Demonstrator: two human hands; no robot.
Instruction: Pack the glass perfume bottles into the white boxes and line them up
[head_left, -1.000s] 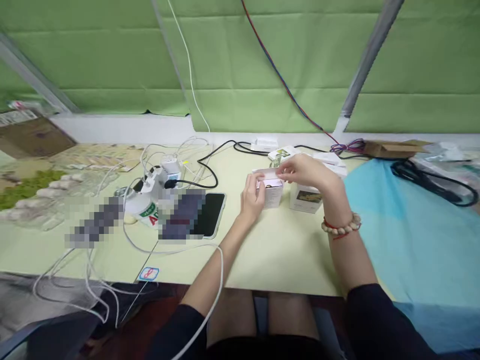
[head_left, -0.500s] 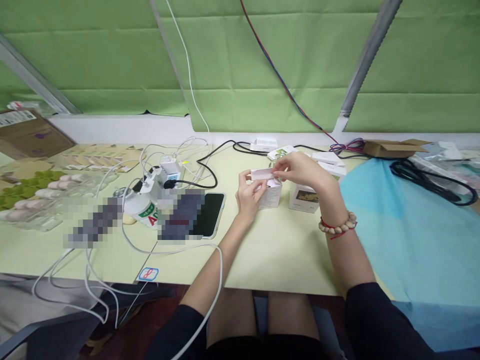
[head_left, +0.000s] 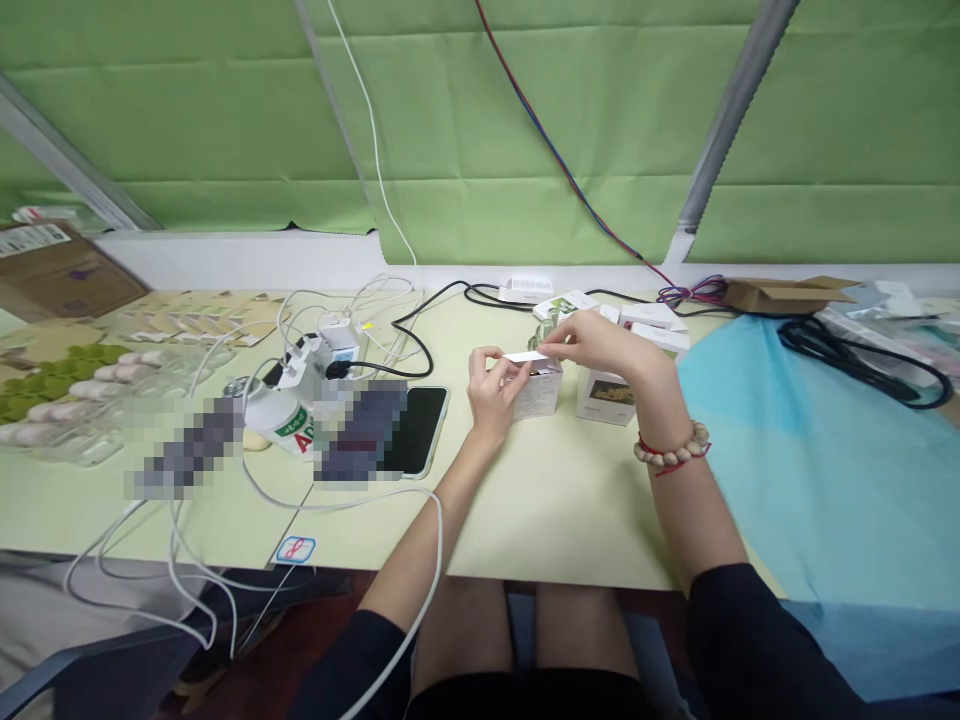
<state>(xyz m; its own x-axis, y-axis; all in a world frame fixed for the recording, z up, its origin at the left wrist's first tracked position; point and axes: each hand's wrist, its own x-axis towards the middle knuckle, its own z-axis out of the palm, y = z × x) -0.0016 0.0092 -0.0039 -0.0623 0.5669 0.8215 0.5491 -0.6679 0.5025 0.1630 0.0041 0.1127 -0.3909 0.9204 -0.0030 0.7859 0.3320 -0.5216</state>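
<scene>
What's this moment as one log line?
left hand: holding box; right hand: pinching flap; box: on table; second box: right of first

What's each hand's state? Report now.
Left hand: closed on the white rectangular cardboard box.
Right hand: closed, pinching that box's white top flap.

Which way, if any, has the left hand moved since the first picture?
Yes: the left hand has moved slightly leftward, closer to the phone, which has not moved.
</scene>
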